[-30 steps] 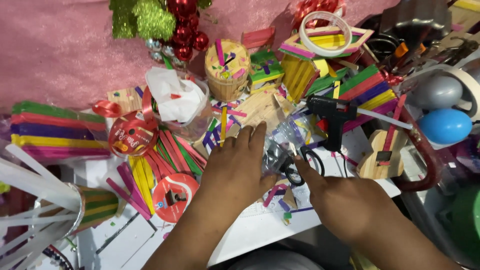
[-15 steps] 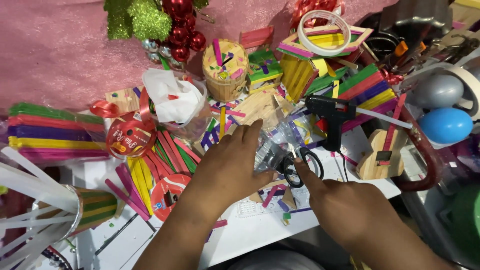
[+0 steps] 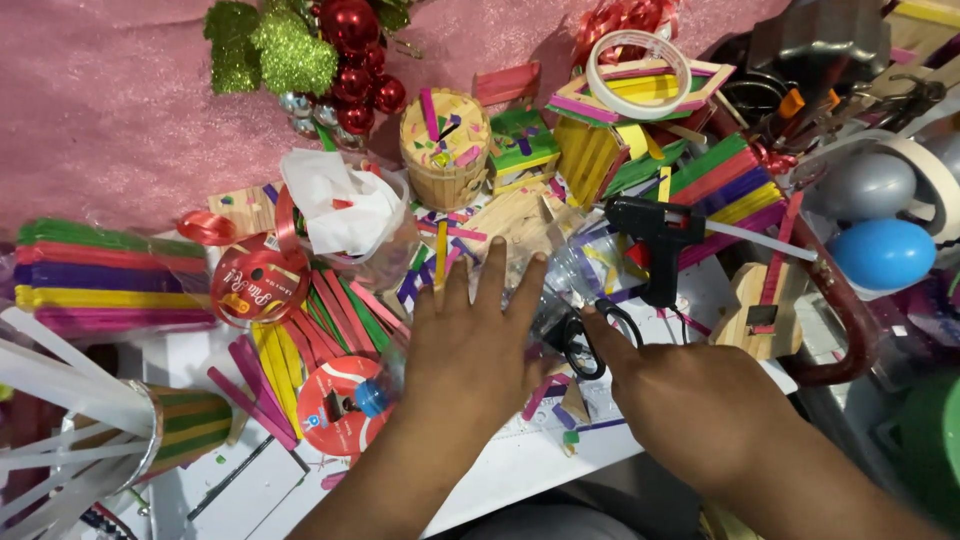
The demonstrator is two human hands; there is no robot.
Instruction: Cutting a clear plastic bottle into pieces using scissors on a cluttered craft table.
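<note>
**Hands over the scissors amid a craft-stick clutter**

At the far left a bundle of coloured craft sticks point(image 3: 95, 275) lies in green, red, purple and yellow layers on the white worktop point(image 3: 520, 470), with a striped stick-built cylinder point(image 3: 185, 425) below it. Next come 2 round red pieces: a red disc with ribbon point(image 3: 258, 283) and a red tape dispenser point(image 3: 340, 405), with loose sticks point(image 3: 320, 320) spread between them. Nothing here looks newly cut or glued.

The left hand point(image 3: 470, 345) lies flat, palm down, its fingers spread wide and pointing away from the body; it presses on the sticks and a crumpled clear plastic wrapper point(image 3: 560, 275) and grips nothing. Behind it stands a finished round stick pot point(image 3: 445, 150).

Just right of that hand lie the black-handled scissors point(image 3: 585, 340), flat on the worktop. The right hand point(image 3: 700, 405) reaches in with its index finger stretched to touch the handle loops; the other fingers are loosely curled and empty. So the scissors are only touched, not yet lifted, by this judgement.

Farther right rests a black glue gun point(image 3: 655, 245), untouched, then a small wooden guitar shape point(image 3: 765, 305) and a blue egg-shaped ball point(image 3: 885, 253).
</note>
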